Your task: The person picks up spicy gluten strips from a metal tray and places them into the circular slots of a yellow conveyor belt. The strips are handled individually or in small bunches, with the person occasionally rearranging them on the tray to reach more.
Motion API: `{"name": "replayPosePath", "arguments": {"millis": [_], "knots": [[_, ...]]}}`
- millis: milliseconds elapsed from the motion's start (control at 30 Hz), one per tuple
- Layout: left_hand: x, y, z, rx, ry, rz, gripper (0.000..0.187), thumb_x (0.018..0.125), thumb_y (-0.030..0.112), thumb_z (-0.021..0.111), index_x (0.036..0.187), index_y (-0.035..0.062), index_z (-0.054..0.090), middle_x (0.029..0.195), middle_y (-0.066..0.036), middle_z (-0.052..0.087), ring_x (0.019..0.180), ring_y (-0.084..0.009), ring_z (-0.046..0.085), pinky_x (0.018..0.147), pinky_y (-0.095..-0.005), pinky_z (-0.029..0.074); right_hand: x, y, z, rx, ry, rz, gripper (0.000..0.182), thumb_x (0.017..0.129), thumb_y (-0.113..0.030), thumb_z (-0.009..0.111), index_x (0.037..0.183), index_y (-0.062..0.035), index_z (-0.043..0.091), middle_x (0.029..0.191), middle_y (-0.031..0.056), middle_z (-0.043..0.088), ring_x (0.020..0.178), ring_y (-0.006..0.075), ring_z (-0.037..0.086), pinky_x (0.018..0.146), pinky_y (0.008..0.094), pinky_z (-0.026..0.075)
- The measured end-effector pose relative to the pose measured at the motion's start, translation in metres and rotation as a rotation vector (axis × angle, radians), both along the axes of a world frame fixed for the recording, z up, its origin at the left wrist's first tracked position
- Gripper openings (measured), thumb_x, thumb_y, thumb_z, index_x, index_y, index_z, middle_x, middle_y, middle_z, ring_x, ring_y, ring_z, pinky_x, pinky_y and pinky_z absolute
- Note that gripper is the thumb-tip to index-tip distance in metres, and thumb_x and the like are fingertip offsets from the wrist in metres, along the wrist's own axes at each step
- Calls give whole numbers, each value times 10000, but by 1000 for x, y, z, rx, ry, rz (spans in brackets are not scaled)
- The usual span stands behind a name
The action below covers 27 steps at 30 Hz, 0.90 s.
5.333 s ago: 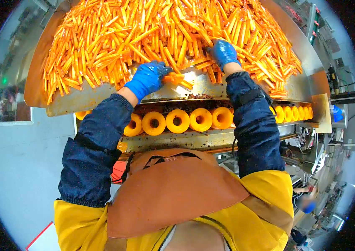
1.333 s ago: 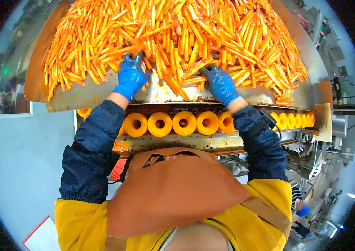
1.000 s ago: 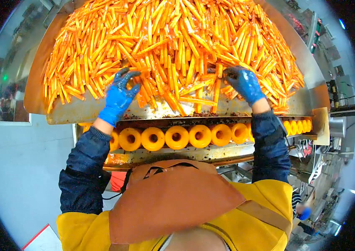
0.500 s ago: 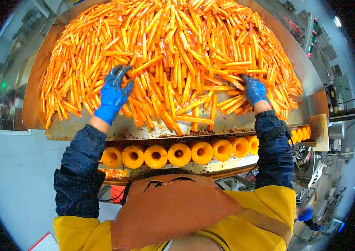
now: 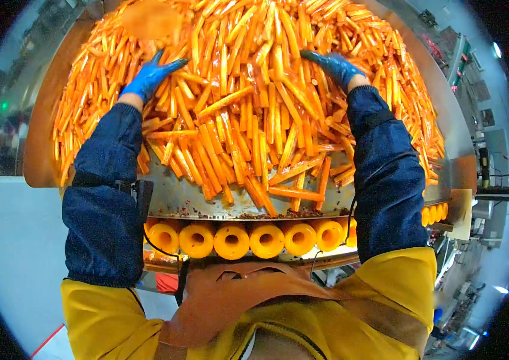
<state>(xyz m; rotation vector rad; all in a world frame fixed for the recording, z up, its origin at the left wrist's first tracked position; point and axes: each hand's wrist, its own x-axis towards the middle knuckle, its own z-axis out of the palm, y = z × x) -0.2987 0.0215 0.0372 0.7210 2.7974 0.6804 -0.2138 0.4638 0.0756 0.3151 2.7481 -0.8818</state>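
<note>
A large heap of glossy orange sticks [image 5: 248, 114] lies on a metal tray [image 5: 218, 201] with raised sides. My left hand [image 5: 153, 77], in a blue glove, rests on the left part of the heap with thumb and fingers apart. On the right part lies my right hand [image 5: 333, 66], also gloved in blue, its thumb stretched inward and its other fingers partly hidden among the sticks. Both palms touch the heap, and neither hand is closed round a stick. Loose sticks spread down between my forearms toward the tray's near edge.
A row of yellow rollers [image 5: 231, 241] with hollow centres runs along the tray's near edge, close to my apron [image 5: 230, 300]. Dark crumbs lie near that edge. Machinery stands beyond the tray at the right, and a pale surface [image 5: 14, 240] is at the left.
Both hands have moved farther up the heap, away from my body, and my right hand has also shifted inward. The arms reach out more, and the rollers appear slightly lower in view.
</note>
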Motion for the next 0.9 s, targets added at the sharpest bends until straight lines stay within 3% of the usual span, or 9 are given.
{"name": "replayPosePath", "arguments": {"millis": [167,200,400,533,567,633,733,800,900], "knots": [[12,39,-17,409,-194,-14,566,867,303,588,1397,274,391,1442,-245,302,1273,-396,398,1052,-402,351,8,-70,7,122,45,187,920,633,-730,613,1129,45,603,1162,269,583,1116,378,549,968,400,413],[15,35,-20,406,-203,-12,566,867,303,588,1397,274,391,1442,-245,302,1273,-396,398,1052,-402,351,12,-79,3,90,15,251,891,674,-674,636,1245,2,533,1269,272,507,1219,344,466,1010,375,378],[44,-2,-17,196,-277,14,692,821,458,626,1409,195,374,1382,-306,343,1282,-396,382,1046,-406,352,72,-104,12,316,33,293,914,695,-710,594,1275,-9,511,1401,297,334,1312,368,347,1073,379,306],[89,-25,27,58,100,19,598,809,429,651,1331,188,486,1382,-223,393,1253,-376,417,1034,-409,368,116,-65,12,386,205,253,684,787,-598,601,1223,-73,571,1338,213,467,1231,344,459,1023,394,370],[103,-33,28,59,99,16,598,809,429,651,1331,188,486,1382,-223,393,1253,-376,417,1034,-409,368,126,-53,8,321,228,163,699,789,-593,591,1226,-49,560,1328,213,478,1214,350,473,1019,394,376],[138,-43,32,-114,583,-122,537,859,349,614,1331,129,482,1380,-168,430,1295,-309,383,1070,-395,313,149,-39,3,72,291,-2,574,806,-472,644,1182,-41,584,1223,194,570,1095,314,572,940,370,437],[205,-31,37,215,432,28,475,860,277,621,1299,129,519,1381,-147,437,1283,-311,398,1066,-395,318,178,-31,7,-261,575,-100,305,851,-270,661,1064,-52,650,992,126,679,905,183,639,811,304,485],[239,-25,27,258,538,-9,407,812,173,678,1210,152,595,1328,-140,476,1229,-318,446,1013,-411,387,207,-36,28,-114,667,-220,261,881,-266,628,1049,-69,662,963,108,690,850,171,649,757,281,490],[270,-24,-1,222,515,55,386,819,172,668,1197,128,600,1301,-145,492,1181,-320,474,1026,-416,356,244,-31,41,-720,846,-434,270,932,-269,557,1108,-79,633,879,82,673,762,118,610,668,245,480]]}}
